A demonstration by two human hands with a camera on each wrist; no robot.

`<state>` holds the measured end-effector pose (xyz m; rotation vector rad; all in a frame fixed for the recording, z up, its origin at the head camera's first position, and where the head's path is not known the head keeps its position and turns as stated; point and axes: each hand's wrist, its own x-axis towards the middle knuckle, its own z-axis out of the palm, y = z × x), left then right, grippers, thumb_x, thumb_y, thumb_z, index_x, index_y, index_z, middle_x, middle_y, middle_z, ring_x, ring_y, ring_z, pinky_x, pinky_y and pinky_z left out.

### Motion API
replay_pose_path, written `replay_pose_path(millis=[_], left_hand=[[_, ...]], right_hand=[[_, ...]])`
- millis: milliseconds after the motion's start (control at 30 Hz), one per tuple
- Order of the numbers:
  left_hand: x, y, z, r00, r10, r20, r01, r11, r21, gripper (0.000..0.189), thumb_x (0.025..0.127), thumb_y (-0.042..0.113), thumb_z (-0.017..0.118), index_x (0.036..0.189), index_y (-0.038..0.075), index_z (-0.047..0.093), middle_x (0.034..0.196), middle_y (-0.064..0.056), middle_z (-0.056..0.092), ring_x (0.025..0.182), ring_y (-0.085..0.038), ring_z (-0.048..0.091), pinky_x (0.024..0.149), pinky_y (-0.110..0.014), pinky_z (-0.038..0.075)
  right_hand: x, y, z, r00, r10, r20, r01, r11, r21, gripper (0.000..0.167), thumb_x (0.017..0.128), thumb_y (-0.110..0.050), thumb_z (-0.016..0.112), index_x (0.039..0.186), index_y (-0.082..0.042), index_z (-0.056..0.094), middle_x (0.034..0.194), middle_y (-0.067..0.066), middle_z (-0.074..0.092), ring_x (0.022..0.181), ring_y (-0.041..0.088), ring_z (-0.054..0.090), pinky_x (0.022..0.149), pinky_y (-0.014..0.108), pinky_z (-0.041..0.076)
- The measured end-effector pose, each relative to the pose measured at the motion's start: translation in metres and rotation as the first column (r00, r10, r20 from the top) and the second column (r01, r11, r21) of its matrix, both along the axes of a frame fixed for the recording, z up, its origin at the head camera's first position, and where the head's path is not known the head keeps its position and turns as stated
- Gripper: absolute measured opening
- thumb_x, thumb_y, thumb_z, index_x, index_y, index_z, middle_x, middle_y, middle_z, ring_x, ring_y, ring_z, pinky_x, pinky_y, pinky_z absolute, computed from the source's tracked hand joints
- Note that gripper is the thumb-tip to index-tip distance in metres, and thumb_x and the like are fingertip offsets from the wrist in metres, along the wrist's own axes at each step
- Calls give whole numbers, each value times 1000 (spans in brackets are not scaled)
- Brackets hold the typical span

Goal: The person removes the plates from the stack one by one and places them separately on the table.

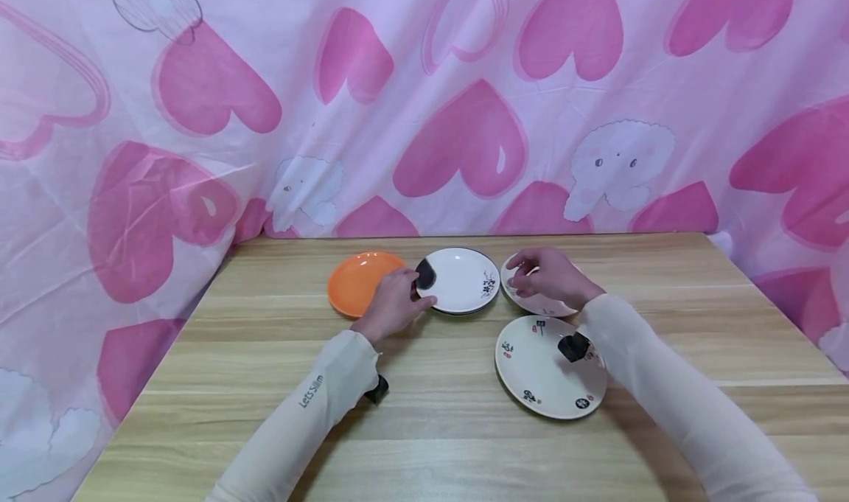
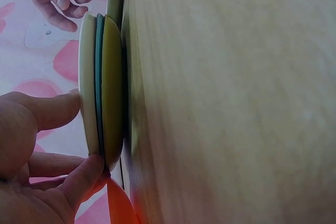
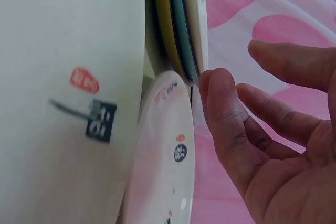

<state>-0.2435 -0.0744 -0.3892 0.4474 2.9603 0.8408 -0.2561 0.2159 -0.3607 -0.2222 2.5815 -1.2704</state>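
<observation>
My left hand [image 1: 394, 303] is at the left edge of a white plate [image 1: 458, 284] with a dark patch and a black plant print. In the left wrist view, the thumb and fingertips grip this plate's rim. Beneath it, a teal plate [image 2: 98, 77] and a yellow plate [image 2: 113, 98] are stacked. My right hand [image 1: 547, 273] hovers over a small white printed plate [image 1: 553, 310], its fingers loosely bent and holding nothing. The right wrist view shows that hand [image 3: 278, 135] apart from the small plate.
An orange plate [image 1: 358, 284] lies left of the stack, partly behind my left hand. A larger cream plate [image 1: 544, 373] with dark and red marks lies nearer, below my right forearm. All are on a wooden table [image 1: 265, 369], with a pink heart-patterned cloth [image 1: 458, 141] behind.
</observation>
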Motion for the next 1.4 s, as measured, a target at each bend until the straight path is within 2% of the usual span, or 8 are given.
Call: replay_pose_path(millis=[133, 400, 633, 767, 900, 1233, 1400], left_hand=[[0, 0, 0, 1000, -3, -5, 3, 1000, -10, 53, 92, 33, 73, 128, -5, 63, 112, -15, 65, 101, -25, 57, 90, -37, 51], [-1, 1, 0, 1000, 3, -3, -3, 1000, -8, 55, 92, 34, 73, 130, -4, 62, 114, -14, 65, 101, -25, 58, 90, -37, 52], [-1, 0, 1, 1000, 3, -9, -3, 1000, 6, 55, 91, 33, 74, 129, -6, 62, 121, -18, 65, 109, -28, 59, 97, -40, 52], [-1, 0, 0, 1000, 0, -17, 0, 1000, -1, 51, 90, 34, 75, 123, -5, 65, 119, -17, 66, 108, -27, 59, 95, -39, 51], [0, 1, 0, 1000, -11, -27, 11, 1000, -4, 50, 90, 35, 75, 120, -5, 67, 122, -17, 66, 111, -29, 59, 97, -40, 51], [-1, 0, -2, 1000, -13, -14, 13, 1000, 16, 52, 90, 34, 75, 124, -4, 66, 119, -15, 67, 103, -25, 59, 89, -36, 52], [-1, -1, -2, 1000, -16, -10, 17, 1000, 10, 56, 90, 34, 75, 130, -4, 63, 128, -17, 66, 114, -29, 60, 98, -40, 52]], right_hand=[[-3, -7, -3, 1000, 11, 0, -11, 1000, -12, 35, 90, -4, 67, 122, 7, 61, 95, 14, 62, 77, 15, 71, 78, 31, 62], [-4, -19, -3, 999, 21, 50, -21, 1000, -1, 34, 90, -5, 69, 121, 5, 62, 98, 14, 61, 83, 24, 72, 81, 33, 62], [-5, -25, -5, 999, 14, 39, -14, 1000, 15, 34, 90, -6, 71, 120, 7, 62, 94, 14, 63, 79, 24, 73, 81, 36, 62], [-7, -28, -8, 1000, -2, 23, 1, 998, 57, 33, 89, -9, 73, 118, 4, 64, 91, 12, 62, 78, 23, 74, 75, 30, 60], [-7, -30, -11, 1000, -6, -7, 6, 993, 122, 29, 88, -12, 75, 113, 1, 68, 88, 10, 60, 75, 21, 73, 67, 22, 52], [-7, -37, -12, 999, -32, -17, 34, 986, 161, 26, 87, -11, 75, 110, 0, 72, 87, 10, 63, 73, 17, 71, 64, 21, 48], [-7, -38, -11, 996, -83, 11, 81, 986, 146, 30, 86, -9, 74, 114, 1, 71, 90, 10, 62, 74, 18, 72, 63, 21, 47]])
